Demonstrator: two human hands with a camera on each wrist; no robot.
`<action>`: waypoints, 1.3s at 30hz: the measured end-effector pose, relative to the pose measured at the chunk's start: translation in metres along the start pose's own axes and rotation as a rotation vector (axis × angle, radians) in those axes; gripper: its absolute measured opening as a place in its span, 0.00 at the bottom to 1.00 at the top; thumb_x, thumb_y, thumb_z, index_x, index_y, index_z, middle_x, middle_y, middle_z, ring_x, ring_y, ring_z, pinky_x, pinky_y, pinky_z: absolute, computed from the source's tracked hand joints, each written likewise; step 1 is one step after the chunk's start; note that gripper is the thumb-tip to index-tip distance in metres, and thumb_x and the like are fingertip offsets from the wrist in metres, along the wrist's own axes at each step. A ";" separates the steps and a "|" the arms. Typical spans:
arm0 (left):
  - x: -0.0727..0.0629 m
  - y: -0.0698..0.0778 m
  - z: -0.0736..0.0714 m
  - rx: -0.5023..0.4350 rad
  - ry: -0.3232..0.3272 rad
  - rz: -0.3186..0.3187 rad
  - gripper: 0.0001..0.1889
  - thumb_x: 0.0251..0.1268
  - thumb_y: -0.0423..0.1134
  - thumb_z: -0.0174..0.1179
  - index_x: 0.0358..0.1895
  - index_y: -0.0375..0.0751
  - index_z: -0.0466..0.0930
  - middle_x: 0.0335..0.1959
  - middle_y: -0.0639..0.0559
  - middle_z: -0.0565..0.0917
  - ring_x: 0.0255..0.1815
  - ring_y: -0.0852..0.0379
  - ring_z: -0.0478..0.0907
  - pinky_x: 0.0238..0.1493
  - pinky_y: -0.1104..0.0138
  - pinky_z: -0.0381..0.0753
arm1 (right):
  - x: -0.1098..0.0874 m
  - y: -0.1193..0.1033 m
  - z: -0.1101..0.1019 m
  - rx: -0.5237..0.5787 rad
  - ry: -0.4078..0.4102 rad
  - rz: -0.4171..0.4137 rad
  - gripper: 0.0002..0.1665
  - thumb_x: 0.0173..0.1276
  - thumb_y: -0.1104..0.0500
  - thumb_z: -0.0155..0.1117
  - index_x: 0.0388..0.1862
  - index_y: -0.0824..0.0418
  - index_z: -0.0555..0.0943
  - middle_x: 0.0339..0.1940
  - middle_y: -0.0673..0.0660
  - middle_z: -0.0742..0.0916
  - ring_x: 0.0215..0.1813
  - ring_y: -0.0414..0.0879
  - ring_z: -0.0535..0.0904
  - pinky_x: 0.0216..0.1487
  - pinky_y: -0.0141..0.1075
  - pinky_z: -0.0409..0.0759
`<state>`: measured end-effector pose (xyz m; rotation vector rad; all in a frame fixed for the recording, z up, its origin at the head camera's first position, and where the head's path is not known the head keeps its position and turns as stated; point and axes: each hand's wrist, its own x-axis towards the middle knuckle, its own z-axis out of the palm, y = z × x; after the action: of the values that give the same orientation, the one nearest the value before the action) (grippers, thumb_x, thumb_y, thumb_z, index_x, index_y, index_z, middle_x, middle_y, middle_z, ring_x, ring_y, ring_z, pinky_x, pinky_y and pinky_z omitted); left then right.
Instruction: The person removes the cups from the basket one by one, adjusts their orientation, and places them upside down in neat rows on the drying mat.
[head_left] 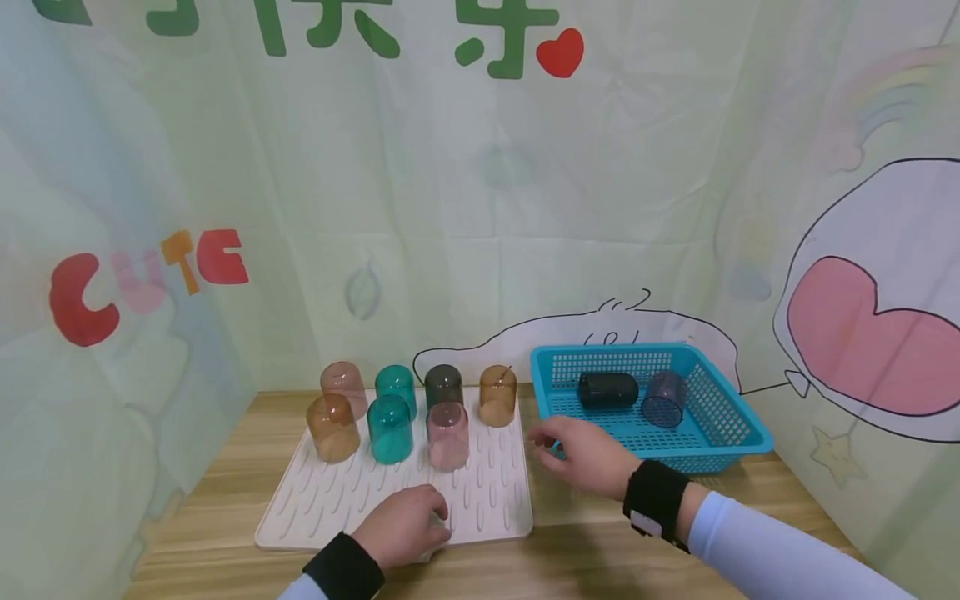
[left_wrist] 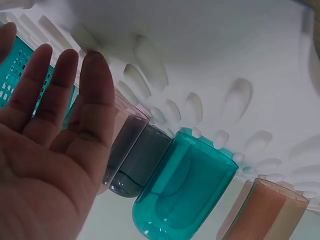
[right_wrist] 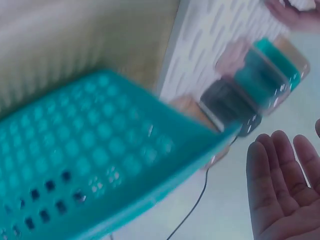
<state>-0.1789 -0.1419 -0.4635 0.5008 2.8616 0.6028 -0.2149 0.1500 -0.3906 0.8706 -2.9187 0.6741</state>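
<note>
My left hand [head_left: 405,525] is over the front edge of a white ridged drying mat [head_left: 491,512], holding nothing; in the left wrist view its fingers [left_wrist: 95,95] are extended. My right hand [head_left: 581,454] hovers by the near left corner of a blue plastic basket [head_left: 720,462], also holding nothing, its fingers loosely bent. Several tinted cups stand upside down on the mat: a pink cup [head_left: 447,437] and a teal cup [head_left: 390,429] in front, an amber cup [head_left: 333,429] to their left, a dark grey cup [head_left: 443,385] behind, another amber cup [head_left: 498,396] at the right.
Inside the basket a black cup [head_left: 608,390] lies on its side, beside a purple-tinted cup [head_left: 664,398] that is tilted. Mat and basket sit on a wooden table [head_left: 202,492] against a printed cloth backdrop [head_left: 465,208].
</note>
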 end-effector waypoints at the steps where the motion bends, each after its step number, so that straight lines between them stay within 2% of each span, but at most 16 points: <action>1: 0.000 0.000 0.000 0.005 0.001 0.001 0.09 0.59 0.45 0.72 0.37 0.45 0.85 0.34 0.56 0.84 0.35 0.59 0.77 0.50 0.52 0.84 | 0.001 0.002 -0.004 -0.001 0.014 0.009 0.13 0.74 0.56 0.64 0.55 0.55 0.84 0.46 0.47 0.86 0.48 0.43 0.81 0.51 0.41 0.84; 6: -0.002 0.001 0.000 0.019 0.004 0.007 0.09 0.59 0.45 0.72 0.35 0.45 0.86 0.31 0.57 0.84 0.32 0.60 0.75 0.47 0.54 0.83 | 0.005 0.018 -0.024 0.023 0.052 0.084 0.15 0.75 0.56 0.63 0.57 0.56 0.83 0.50 0.50 0.87 0.51 0.46 0.82 0.55 0.44 0.83; 11: -0.003 0.000 0.000 0.022 0.004 0.007 0.09 0.58 0.45 0.72 0.34 0.45 0.86 0.30 0.57 0.83 0.31 0.60 0.74 0.46 0.55 0.83 | 0.009 0.041 -0.045 0.032 0.067 0.175 0.17 0.76 0.54 0.62 0.59 0.57 0.82 0.49 0.52 0.87 0.49 0.46 0.82 0.56 0.47 0.84; 16: -0.003 0.000 0.000 0.023 0.000 0.006 0.09 0.58 0.45 0.72 0.34 0.45 0.86 0.30 0.57 0.82 0.31 0.60 0.74 0.44 0.56 0.83 | 0.013 0.065 -0.064 0.003 0.077 0.253 0.19 0.78 0.52 0.59 0.61 0.60 0.80 0.51 0.57 0.87 0.53 0.51 0.82 0.59 0.52 0.82; 21: -0.003 0.000 0.001 0.018 -0.011 0.003 0.09 0.59 0.45 0.72 0.34 0.45 0.86 0.29 0.58 0.81 0.30 0.60 0.73 0.44 0.57 0.82 | 0.015 0.083 -0.080 -0.039 0.087 0.297 0.22 0.79 0.53 0.57 0.64 0.64 0.78 0.55 0.63 0.86 0.55 0.57 0.83 0.56 0.54 0.82; 34: -0.005 -0.002 0.000 0.044 0.003 0.028 0.08 0.59 0.45 0.71 0.33 0.47 0.85 0.29 0.59 0.80 0.29 0.61 0.72 0.40 0.59 0.81 | 0.021 0.120 -0.098 -0.160 0.040 0.371 0.27 0.78 0.52 0.57 0.66 0.70 0.75 0.58 0.73 0.83 0.53 0.65 0.82 0.51 0.56 0.81; 39: -0.005 -0.001 0.001 0.043 0.004 0.036 0.08 0.59 0.46 0.71 0.33 0.47 0.85 0.28 0.59 0.80 0.29 0.61 0.71 0.40 0.60 0.81 | 0.021 0.145 -0.096 -0.209 0.026 0.401 0.28 0.76 0.52 0.59 0.64 0.72 0.75 0.59 0.74 0.83 0.55 0.68 0.82 0.53 0.59 0.81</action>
<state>-0.1739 -0.1445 -0.4645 0.5594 2.8809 0.5491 -0.3183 0.2871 -0.3586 0.2559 -3.0909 0.3726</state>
